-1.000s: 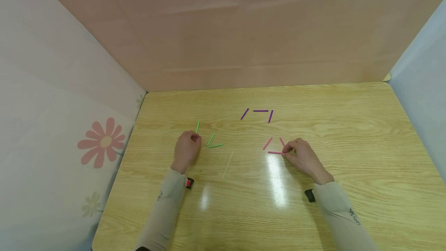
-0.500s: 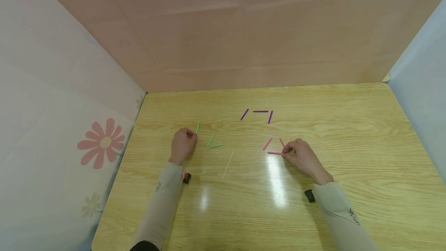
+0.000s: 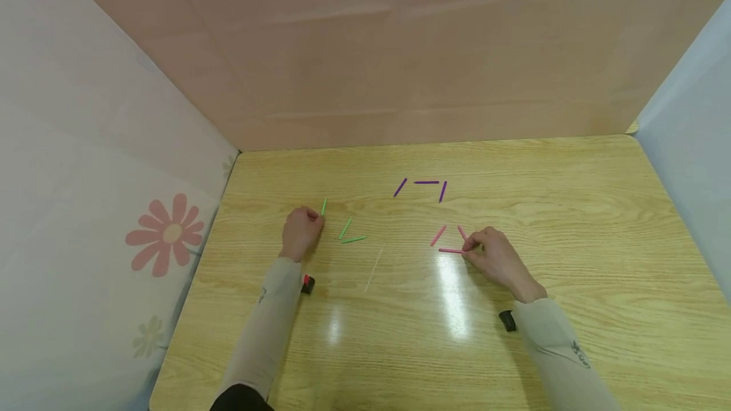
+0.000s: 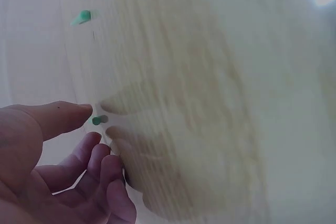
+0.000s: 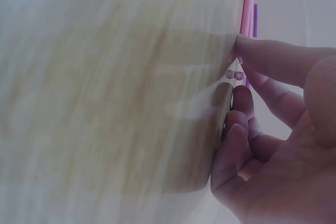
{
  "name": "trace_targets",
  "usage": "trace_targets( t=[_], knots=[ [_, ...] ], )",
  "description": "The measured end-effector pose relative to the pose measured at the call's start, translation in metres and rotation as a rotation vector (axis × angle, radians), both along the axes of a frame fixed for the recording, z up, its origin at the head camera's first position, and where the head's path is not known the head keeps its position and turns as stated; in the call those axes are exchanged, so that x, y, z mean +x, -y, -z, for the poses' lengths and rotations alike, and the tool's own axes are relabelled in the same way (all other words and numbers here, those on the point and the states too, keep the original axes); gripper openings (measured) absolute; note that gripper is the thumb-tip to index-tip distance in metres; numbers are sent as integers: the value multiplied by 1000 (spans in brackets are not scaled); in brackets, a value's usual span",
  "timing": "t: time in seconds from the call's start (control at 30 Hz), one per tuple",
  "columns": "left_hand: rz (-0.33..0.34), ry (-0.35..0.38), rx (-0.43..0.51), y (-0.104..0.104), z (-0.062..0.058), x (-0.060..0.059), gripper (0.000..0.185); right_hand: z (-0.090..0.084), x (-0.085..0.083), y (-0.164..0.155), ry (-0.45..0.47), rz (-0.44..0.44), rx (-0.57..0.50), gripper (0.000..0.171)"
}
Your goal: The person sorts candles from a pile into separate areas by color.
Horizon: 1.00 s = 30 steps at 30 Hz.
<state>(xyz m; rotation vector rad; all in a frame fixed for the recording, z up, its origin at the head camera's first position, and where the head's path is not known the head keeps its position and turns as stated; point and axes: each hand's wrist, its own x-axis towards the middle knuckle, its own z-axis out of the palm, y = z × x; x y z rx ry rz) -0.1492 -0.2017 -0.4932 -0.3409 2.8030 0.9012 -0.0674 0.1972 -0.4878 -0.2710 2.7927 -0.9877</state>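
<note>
Three green sticks [image 3: 345, 228] on the bench [image 3: 571, 208], three purple sticks [image 3: 426, 182], three pink sticks [image 3: 438, 234]. One pale thin stick [image 3: 374, 269] lies alone between the green and pink groups, so ten sticks total. Two hands in view, left hand [image 3: 301, 231] and right hand [image 3: 494, 257], plus two sleeves.

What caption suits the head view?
Two hands arrange sticks: left hand at a green stick, right hand on a pink stick.

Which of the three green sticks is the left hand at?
The far-left green stick, standing apart near the left hand fingertips; the other two green sticks lie together further right.
</note>
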Motion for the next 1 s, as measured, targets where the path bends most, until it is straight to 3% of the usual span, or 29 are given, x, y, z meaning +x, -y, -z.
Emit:
trace_targets(
  t=[0.5, 1.0],
  knots=[
    [49, 70, -43, -7, -7, -5, 24, 1, 0, 0, 0, -4, -8, 7],
    [260, -58, -309, -11, -7, -4, 22, 2, 0, -1, -9, -4, -13, 5]
  ],
)
